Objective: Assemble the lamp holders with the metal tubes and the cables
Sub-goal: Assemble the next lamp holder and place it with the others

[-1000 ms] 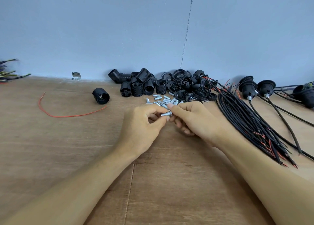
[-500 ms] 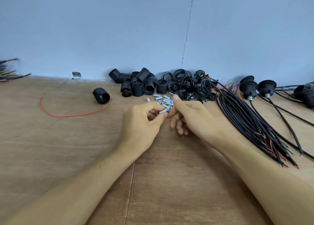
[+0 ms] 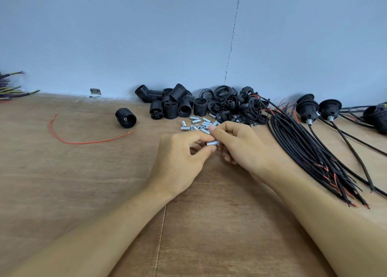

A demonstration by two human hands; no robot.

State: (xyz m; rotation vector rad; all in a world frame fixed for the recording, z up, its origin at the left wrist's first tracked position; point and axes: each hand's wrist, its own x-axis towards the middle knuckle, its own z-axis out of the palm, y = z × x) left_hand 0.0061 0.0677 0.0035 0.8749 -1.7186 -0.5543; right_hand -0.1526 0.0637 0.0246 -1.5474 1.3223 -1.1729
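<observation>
The wooden surface (image 3: 83, 193) runs to a blue wall. On its right, a bundle of black cables (image 3: 310, 151) fans toward the near edge, with red wire ends showing. A heap of black lamp holders (image 3: 178, 105) sits far centre against the wall, and a single lamp holder (image 3: 125, 117) lies apart to the left, beside a loose red wire (image 3: 83, 142). In the middle, the left hand (image 3: 178, 161) and right hand (image 3: 240, 145) meet, both pinching one metal tube (image 3: 212, 143) between fingertips above the surface. Loose metal tubes (image 3: 196, 124) are scattered just beyond them.
</observation>
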